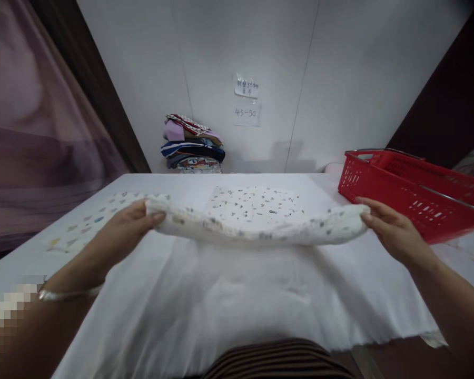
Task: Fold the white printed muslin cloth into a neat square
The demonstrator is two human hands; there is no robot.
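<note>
A white cloth with a small dark print (260,238) is stretched between my two hands above the table, sagging a little in the middle. My left hand (142,216) pinches its left end, thumb on the near side. At the other end, my right hand (391,223) grips the corner between thumb and fingers. Behind it, a flat printed white cloth (256,204) lies on the table. Another pale cloth with heart-like prints (87,223) is spread at the left, partly covered by my left arm. Whether the held cloth is a garment or a plain piece, I cannot tell.
The table (229,295) has a white cover that hangs in folds near me. A stack of folded clothes (193,145) stands against the back wall. A red plastic basket (411,184) with metal handles sits at the right. Paper notes (247,113) are fixed to the wall.
</note>
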